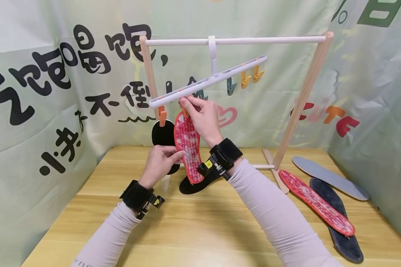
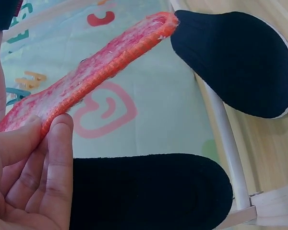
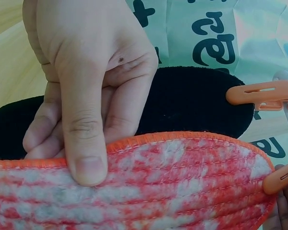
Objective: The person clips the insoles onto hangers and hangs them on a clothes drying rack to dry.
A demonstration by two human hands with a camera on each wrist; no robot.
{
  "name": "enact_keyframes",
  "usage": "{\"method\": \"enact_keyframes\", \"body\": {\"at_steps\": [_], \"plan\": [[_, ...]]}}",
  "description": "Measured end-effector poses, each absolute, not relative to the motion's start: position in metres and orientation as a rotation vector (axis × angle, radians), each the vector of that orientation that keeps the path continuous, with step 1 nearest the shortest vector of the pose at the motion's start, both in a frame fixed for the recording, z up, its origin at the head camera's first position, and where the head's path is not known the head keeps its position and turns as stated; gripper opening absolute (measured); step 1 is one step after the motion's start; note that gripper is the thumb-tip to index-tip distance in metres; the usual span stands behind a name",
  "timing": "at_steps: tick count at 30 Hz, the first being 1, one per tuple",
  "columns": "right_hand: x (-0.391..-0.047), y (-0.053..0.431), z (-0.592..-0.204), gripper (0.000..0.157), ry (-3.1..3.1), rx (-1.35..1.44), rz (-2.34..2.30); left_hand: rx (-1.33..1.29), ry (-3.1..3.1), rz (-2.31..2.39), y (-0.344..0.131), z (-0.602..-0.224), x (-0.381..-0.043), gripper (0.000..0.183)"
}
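Note:
A red-and-white quilted insole (image 1: 188, 148) with an orange edge hangs below a tilted pale hanger (image 1: 187, 90). My left hand (image 1: 160, 163) pinches its side edge between thumb and fingers, which shows close up in the left wrist view. My right hand (image 1: 205, 118) is at the insole's top, its fingers pinching an orange clip (image 3: 281, 177) that overlaps the insole's end. Just left, a black insole (image 3: 192, 103) hangs from another orange clip (image 1: 162, 116), partly hidden behind my left hand.
The hanger hooks over the white rail (image 1: 270, 39) of a wooden stand (image 1: 300, 100). Teal clips (image 1: 231, 87) and yellow clips (image 1: 258, 75) hang on its raised right half. Another black insole (image 1: 194, 186) lies under the stand. At right lie a red insole (image 1: 315, 200), a dark insole (image 1: 349, 241) and a grey insole (image 1: 331, 178).

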State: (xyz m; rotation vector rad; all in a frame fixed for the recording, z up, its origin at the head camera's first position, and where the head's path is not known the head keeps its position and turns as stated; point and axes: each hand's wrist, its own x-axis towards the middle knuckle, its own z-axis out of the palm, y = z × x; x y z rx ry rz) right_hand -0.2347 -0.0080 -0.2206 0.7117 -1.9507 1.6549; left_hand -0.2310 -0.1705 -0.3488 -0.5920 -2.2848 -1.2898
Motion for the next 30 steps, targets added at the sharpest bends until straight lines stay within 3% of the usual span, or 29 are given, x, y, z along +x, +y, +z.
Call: {"method": "enact_keyframes", "body": {"at_steps": [9, 30], "plan": [[-0.268, -0.008, -0.242, 0.030, -1.927, 0.733, 1.677, -0.580, -2.291, -1.244, -0.171, -0.348, -0.231, 0.020], [-0.268, -0.005, -0.244, 0.041, -1.984, 0.759, 1.648, -0.490, -2.278, -1.361, -0.169, -0.353, -0.235, 0.016]]}}
